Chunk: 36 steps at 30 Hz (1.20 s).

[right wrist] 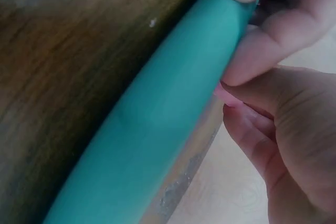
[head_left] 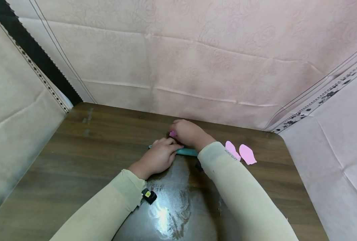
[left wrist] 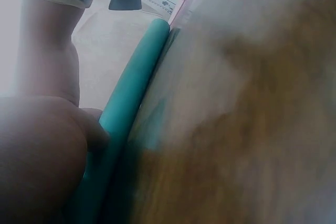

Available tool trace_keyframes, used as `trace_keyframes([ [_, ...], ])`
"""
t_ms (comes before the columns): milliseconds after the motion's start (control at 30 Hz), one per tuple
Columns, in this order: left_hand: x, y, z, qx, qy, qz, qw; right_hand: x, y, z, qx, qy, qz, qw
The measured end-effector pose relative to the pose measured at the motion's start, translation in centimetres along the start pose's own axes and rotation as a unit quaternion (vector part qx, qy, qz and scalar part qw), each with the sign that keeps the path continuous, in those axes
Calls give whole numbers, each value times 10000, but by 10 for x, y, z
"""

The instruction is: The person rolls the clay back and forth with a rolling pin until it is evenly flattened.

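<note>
A smooth teal tube (head_left: 187, 152) lies across the table, running between and under the hands. The left hand (head_left: 161, 155) holds it near its left end, and the right wrist view shows a thumb and fingers (right wrist: 257, 56) around that end. Just beyond the tube, the right hand (head_left: 189, 134) pinches a small pink piece (right wrist: 228, 96), probably paper, between thumb and finger. Most of this piece is hidden by the fingers. In the left wrist view the tube (left wrist: 131, 87) stretches away from the left hand, along the tabletop.
Two pink petal-shaped cutouts, a right one (head_left: 247, 154) and a left one (head_left: 232, 150), lie on the wooden table (head_left: 91, 150) beside the right forearm. The nearer cutout is partly covered by the sleeve. Pale patterned sheets (head_left: 181, 67) hang behind the table and on both sides.
</note>
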State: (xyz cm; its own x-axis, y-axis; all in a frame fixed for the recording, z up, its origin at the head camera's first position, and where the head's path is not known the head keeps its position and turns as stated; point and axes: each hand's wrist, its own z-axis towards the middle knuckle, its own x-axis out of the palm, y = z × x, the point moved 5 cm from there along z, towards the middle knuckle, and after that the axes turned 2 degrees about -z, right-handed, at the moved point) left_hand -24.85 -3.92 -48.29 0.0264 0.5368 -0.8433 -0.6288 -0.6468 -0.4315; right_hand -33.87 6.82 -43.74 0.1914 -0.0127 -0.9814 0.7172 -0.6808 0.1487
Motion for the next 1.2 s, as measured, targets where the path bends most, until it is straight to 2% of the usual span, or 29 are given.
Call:
trace_keyframes([
  [167,1,0,0,17,-8,-11,10000,-5,-2,-5,201,-182,-13,9996],
  [300,0,1,-1,-6,6,-51,10000,-20,-2,-20,435,-669,228,9965],
  [467,1,1,-1,-75,87,-26,9999,-29,5,-57,490,-1392,667,9868],
  [633,1,1,0,-175,176,3,9997,-17,16,-101,751,-1756,1125,9751],
  [733,1,1,0,-239,217,2,9995,-6,26,-117,874,-1757,1230,9728],
  [833,1,1,0,-293,254,-39,9992,8,37,-124,884,-1485,1238,9771],
  [967,0,1,0,-329,270,-125,9990,25,46,-123,793,-1128,1047,9849],
  [1200,0,0,0,-276,226,-109,9993,35,51,-120,698,-1148,630,9889],
])
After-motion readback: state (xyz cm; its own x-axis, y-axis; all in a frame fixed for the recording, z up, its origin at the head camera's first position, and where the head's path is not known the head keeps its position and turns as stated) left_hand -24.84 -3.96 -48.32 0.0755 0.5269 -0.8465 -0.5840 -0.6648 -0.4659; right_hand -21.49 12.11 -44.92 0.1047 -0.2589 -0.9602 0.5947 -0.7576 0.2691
